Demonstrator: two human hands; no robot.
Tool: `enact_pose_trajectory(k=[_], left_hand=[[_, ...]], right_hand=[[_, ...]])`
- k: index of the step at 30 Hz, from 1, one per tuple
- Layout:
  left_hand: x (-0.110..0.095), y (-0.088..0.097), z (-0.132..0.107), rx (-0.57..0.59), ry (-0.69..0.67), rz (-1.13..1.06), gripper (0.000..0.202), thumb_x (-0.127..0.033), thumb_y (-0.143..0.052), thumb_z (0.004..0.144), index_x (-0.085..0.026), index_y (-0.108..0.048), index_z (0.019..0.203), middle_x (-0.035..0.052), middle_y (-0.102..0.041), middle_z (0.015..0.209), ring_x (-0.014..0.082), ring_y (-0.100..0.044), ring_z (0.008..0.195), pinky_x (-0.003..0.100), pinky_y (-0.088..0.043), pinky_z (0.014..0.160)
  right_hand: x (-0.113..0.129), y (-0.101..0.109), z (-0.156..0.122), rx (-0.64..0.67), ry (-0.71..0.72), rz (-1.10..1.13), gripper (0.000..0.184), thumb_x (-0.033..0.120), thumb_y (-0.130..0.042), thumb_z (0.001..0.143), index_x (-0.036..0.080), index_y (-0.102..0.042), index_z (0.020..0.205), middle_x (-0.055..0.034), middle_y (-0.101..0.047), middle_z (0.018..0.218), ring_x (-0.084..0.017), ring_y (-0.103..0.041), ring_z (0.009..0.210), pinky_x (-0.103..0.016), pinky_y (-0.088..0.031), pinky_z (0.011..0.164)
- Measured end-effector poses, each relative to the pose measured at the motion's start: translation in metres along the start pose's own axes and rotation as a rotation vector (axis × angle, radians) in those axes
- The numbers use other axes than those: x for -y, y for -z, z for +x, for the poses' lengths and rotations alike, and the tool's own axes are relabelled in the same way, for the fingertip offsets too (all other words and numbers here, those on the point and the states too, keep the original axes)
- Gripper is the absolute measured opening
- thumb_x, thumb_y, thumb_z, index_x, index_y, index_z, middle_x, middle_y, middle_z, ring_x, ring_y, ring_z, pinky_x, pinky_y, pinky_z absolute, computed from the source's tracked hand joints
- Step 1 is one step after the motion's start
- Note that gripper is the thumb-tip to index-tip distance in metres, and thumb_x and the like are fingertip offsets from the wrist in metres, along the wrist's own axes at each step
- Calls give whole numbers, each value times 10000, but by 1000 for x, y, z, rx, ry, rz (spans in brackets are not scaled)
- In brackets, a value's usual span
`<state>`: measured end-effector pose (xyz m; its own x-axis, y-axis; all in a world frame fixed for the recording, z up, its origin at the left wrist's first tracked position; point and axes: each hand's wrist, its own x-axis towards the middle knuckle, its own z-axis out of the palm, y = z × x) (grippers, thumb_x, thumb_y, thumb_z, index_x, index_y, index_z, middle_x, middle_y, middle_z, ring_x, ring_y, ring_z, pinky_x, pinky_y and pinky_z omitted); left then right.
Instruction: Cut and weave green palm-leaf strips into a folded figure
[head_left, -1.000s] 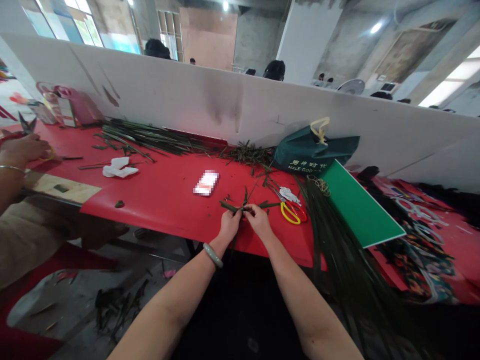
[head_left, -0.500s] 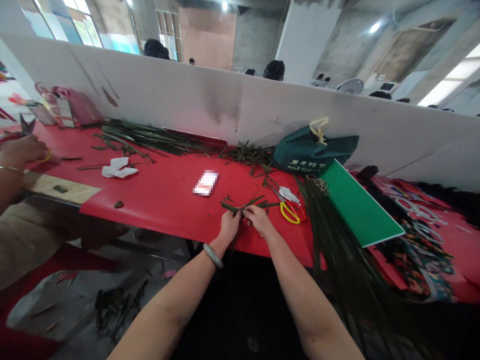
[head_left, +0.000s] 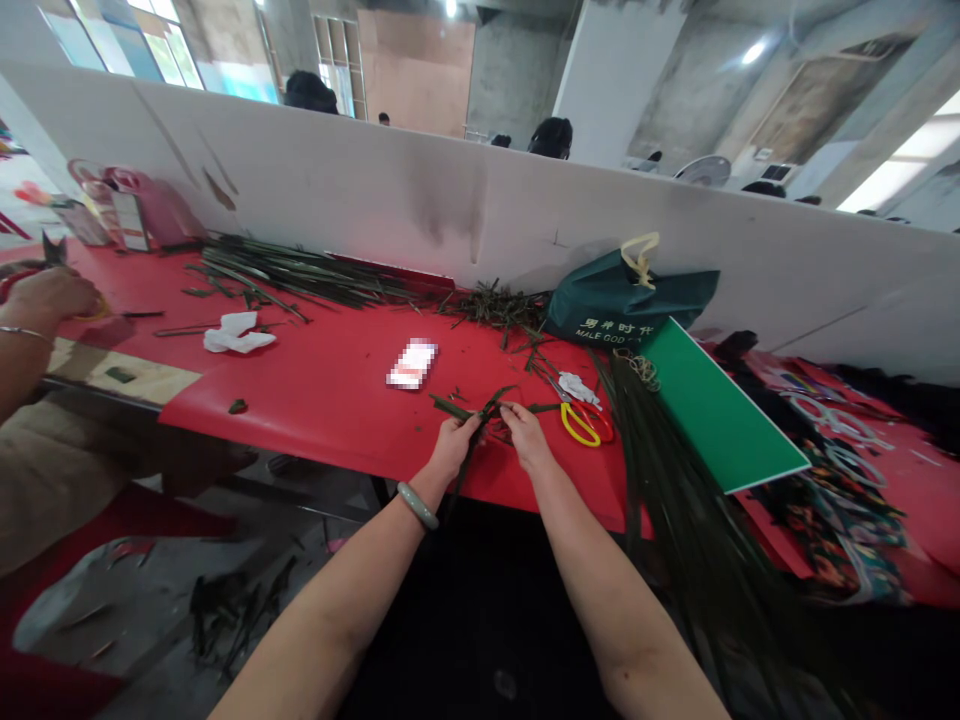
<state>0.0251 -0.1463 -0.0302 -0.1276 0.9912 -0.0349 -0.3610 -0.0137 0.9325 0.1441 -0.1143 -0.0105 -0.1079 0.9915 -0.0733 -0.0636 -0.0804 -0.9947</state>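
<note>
Between my hands is a small piece of crossed green leaf strips [head_left: 491, 408], with ends sticking out left, right and down. My left hand [head_left: 455, 443] pinches it on the left side; a green bangle circles that wrist. My right hand [head_left: 523, 432] grips a strip at the right of the crossing, its fingertips pressed together. Just right of my right hand lie scissors [head_left: 581, 424] with yellow and red handles, beside a crumpled white tissue [head_left: 579, 389]. Long leaf strips [head_left: 675, 500] hang over the table's front edge at the right.
A dark green bag [head_left: 630, 300] and a green board [head_left: 720, 410] stand at the right. Leaf bundles [head_left: 292, 275] and scraps [head_left: 502, 305] lie along the white partition [head_left: 337, 180]. On the red table [head_left: 322, 400] is a blurred-out card [head_left: 412, 364]. Another person's hand [head_left: 56, 295] holds scissors at far left.
My hands have moved slightly apart, and the crossed leaf strips between them show more. A strip now hangs down below my left hand. The other person's hand has shifted slightly.
</note>
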Motion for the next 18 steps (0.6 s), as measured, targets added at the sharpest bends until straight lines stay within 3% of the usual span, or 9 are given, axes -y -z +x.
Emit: enact_pose_trajectory(k=[13,18], left_hand=[[-7,6,1,126,126,-56,322,-384,-647,591,-74,-603,669,19,-575,512,73,-486,403,204,-373,442],[-7,7,2,126,137,-76,318,-382,-658,579,-76,-596,643,19,-571,504,73,-490,406,203,-373,446]], right_hand=[[8,-3,-1,160,-42,97,252,390,-604,594,170,-518,681,77,-431,469,-34,-336,370,-176,-214,367],[9,2,0,130,-42,81,251,375,-625,582,165,-505,651,72,-461,473,-32,-338,358,-178,-193,355]])
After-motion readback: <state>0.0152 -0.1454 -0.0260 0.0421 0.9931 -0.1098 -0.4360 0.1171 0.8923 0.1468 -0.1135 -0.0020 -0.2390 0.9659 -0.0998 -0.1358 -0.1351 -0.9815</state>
